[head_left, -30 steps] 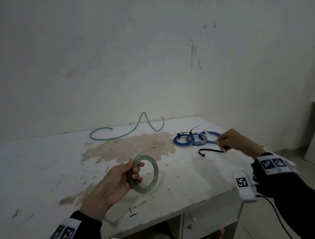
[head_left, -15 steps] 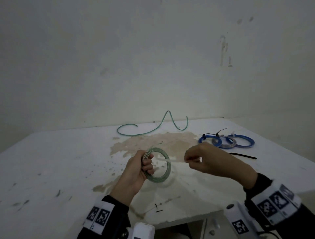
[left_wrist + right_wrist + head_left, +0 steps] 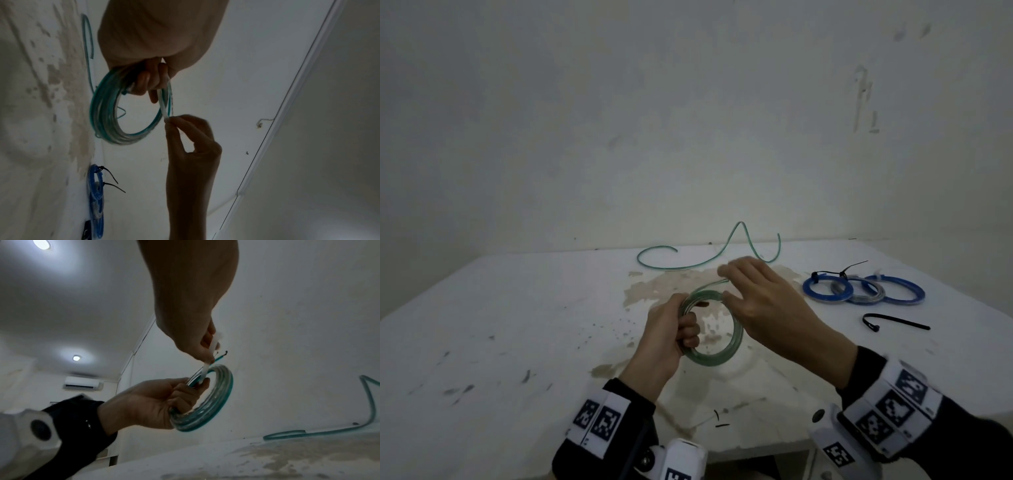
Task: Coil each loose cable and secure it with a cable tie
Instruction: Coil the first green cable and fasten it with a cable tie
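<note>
While the left hand [image 3: 667, 337] grips the green coil [image 3: 710, 329] above the worktop [image 3: 517, 325], fingers curled round its left side | right hand [image 3: 763, 301] pinches a white cable tie [image 3: 207, 368] at the coil's top, threaded through, I think | loose green cable [image 3: 709, 255] lies behind | black tie [image 3: 893, 322] right.
</note>
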